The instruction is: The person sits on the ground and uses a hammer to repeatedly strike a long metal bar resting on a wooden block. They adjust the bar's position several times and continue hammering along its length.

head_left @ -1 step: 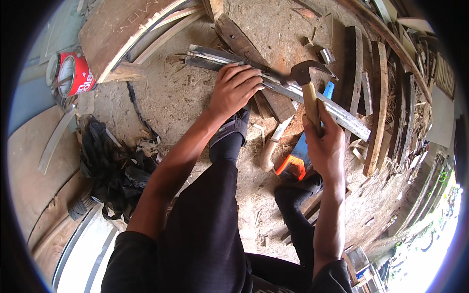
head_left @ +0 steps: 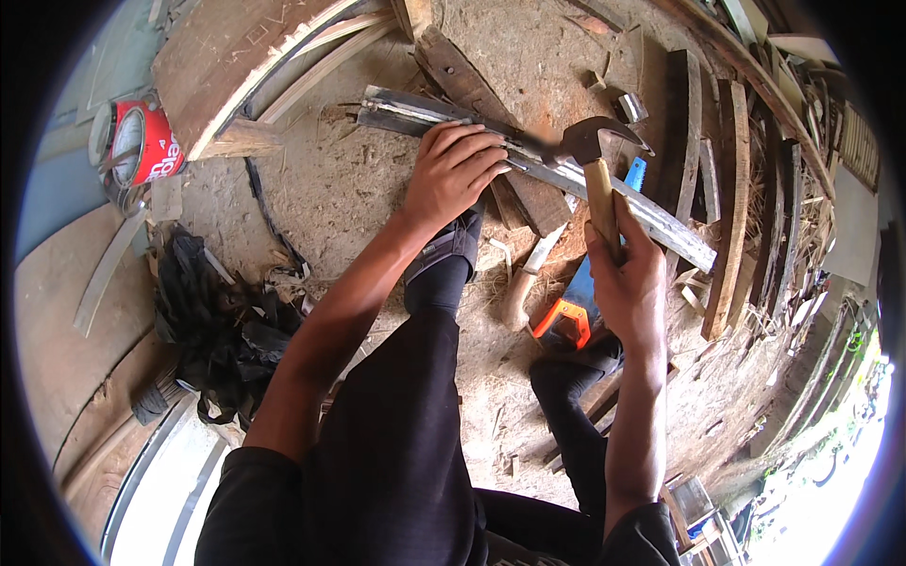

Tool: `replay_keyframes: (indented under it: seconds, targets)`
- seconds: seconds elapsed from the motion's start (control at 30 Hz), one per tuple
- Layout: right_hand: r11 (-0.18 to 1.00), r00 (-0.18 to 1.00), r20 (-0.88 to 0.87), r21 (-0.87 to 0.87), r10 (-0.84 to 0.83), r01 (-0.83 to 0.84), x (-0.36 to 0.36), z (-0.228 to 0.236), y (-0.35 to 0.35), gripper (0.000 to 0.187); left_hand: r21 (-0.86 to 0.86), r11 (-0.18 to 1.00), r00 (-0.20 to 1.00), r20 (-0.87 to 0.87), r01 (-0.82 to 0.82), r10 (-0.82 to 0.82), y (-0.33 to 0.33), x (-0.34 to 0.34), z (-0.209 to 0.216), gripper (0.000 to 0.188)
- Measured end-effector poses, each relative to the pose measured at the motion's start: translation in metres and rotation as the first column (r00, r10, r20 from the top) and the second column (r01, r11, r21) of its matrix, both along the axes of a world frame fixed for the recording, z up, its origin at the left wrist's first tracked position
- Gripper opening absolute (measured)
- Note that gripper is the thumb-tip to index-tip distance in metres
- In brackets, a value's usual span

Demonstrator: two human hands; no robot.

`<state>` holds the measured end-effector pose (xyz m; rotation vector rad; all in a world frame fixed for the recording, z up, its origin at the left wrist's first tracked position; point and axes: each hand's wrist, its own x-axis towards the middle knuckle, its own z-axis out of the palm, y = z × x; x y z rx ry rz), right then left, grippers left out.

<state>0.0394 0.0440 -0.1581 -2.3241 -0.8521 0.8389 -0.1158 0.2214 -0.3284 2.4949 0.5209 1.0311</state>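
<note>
My right hand (head_left: 628, 274) is closed round the wooden handle of a claw hammer (head_left: 600, 193). The hammer's dark head is over a long, weathered wooden strip (head_left: 651, 214) with worn white paint; whether they touch I cannot tell. My left hand (head_left: 455, 170) grips the same strip left of the hammer, fingers bent over it and the thumb hidden. Beneath the strip, a thicker wooden board (head_left: 464, 77) lies crosswise. A knife with a wooden handle (head_left: 521, 288) and a blue handsaw with an orange grip (head_left: 563, 324) lie on the ground nearer to me.
Several old planks (head_left: 729, 208) lie at the right among wood scraps. Black plastic bags (head_left: 222, 321) are heaped at the left, below a red can (head_left: 159, 151). A large wooden panel (head_left: 231, 57) stands at the far left. My feet are close to the tools.
</note>
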Motion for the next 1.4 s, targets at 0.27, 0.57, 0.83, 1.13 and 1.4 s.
replay_keyframes:
  seconds: [0.27,0.57,0.83,1.13,1.4]
  targets:
    - [0.997,0.996,0.061,0.016,0.07,-0.071,0.001,0.005,0.012,0.05,-0.242,0.968,0.998,-0.02,-0.063,0.06,0.002,0.011,0.015,0.018]
    - [0.959,0.948,0.203,0.096,0.244,-0.267,0.011,0.023,0.037,0.053,-0.269,0.911,0.937,0.072,-0.313,0.343,-0.022,0.022,0.007,0.037]
    - [0.962,0.955,0.164,0.068,0.249,-0.263,0.006,0.022,0.042,0.055,-0.293,0.914,0.954,0.016,-0.282,0.3,-0.03,0.034,0.005,0.032]
    - [0.921,0.913,0.171,0.062,0.369,-0.384,0.011,0.036,0.05,0.054,-0.444,0.861,0.955,0.037,-0.247,0.293,-0.039,0.036,0.003,0.06]
    - [0.833,0.817,0.228,0.038,0.53,-0.552,0.014,0.043,0.066,0.052,-0.444,0.87,0.949,0.113,-0.216,0.293,-0.041,0.034,-0.005,0.081]
